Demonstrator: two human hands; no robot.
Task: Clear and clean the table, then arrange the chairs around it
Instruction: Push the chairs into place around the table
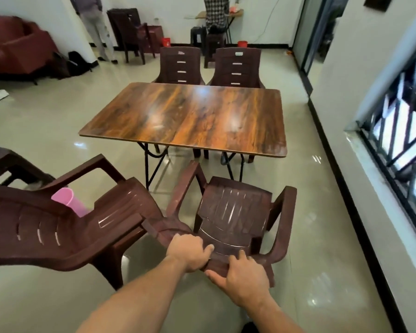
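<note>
In the lower centre of the frame, both hands hold the top edge of the backrest of a dark brown moulded plastic armchair (pixel 235 207). The left hand (pixel 190 253) curls its fingers over the rim, and the right hand (pixel 240 280) pinches the rim just beside it, thumb on the front face. This chair faces the near long side of a glossy rectangular wood-grain table with black folding metal legs (pixel 190 116) in mid-frame, its seat near the table edge but not under it. A second brown plastic armchair (pixel 58 224) fills the lower left, with one armrest touching the held chair's. A pink plastic tumbler (pixel 67 203) shows behind it. Two matching brown armchairs, the left one (pixel 180 66) and the right one (pixel 237 67), stand side by side against the table's far edge. A barred window (pixel 394 116) runs down the right edge, and a maroon sofa (pixel 15 44) sits in the upper left.
</note>
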